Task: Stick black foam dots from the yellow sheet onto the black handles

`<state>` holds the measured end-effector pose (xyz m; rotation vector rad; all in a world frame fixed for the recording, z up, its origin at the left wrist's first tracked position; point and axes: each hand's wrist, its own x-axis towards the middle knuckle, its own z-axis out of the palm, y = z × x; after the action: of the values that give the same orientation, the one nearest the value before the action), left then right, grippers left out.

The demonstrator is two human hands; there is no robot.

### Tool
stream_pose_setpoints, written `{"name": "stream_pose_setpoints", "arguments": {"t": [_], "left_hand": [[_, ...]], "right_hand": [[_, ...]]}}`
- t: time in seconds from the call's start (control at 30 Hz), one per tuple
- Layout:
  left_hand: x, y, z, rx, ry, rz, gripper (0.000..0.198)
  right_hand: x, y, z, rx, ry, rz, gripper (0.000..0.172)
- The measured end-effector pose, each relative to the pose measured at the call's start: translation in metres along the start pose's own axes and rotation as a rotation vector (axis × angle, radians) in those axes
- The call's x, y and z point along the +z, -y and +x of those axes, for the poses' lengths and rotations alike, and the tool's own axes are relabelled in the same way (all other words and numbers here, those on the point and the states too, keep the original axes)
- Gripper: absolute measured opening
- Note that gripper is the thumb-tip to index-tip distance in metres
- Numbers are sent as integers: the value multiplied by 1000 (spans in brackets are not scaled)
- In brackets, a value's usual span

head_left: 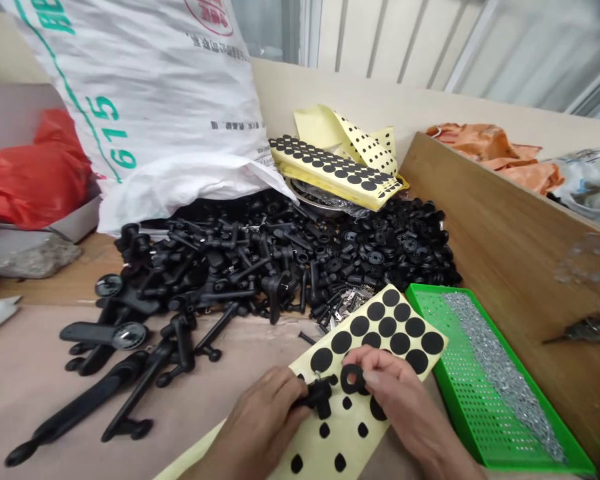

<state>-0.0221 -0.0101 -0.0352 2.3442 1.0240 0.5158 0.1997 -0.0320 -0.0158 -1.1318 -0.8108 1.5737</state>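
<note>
My left hand is closed round a small black plastic part at the bottom centre. My right hand pinches a black ring-shaped pad just beside that part. Both hands rest over a pale yellow backing sheet that carries round black pads and several empty spots. The pad and the part sit close together; I cannot tell whether they touch.
A big heap of black plastic handles and knobs lies behind the sheet. A green perforated tray with small metal bits stands at the right, beside a wooden board. A white woven sack, a red bag and more pad sheets are at the back.
</note>
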Motion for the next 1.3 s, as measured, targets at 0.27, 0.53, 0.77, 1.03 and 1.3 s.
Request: {"name": "stream_pose_setpoints", "arguments": {"t": [0.27,0.53,0.77,1.03,1.3], "left_hand": [[-6,-3,8,128,-147,124,24],[8,-2,5,138,-132,117,17],[-14,-7,27,-202,112,-339,41],[-6,-3,29,-443,202,-842,39],[-10,-10,32,-508,271,-957,50]], "right_hand": [[9,3,-3,29,35,78,15],[1,-4,-1,39,25,43,15],[8,-5,-3,20,41,9,13],[8,-8,0,15,37,-26,12],[10,-11,1,11,50,-36,13]]}}
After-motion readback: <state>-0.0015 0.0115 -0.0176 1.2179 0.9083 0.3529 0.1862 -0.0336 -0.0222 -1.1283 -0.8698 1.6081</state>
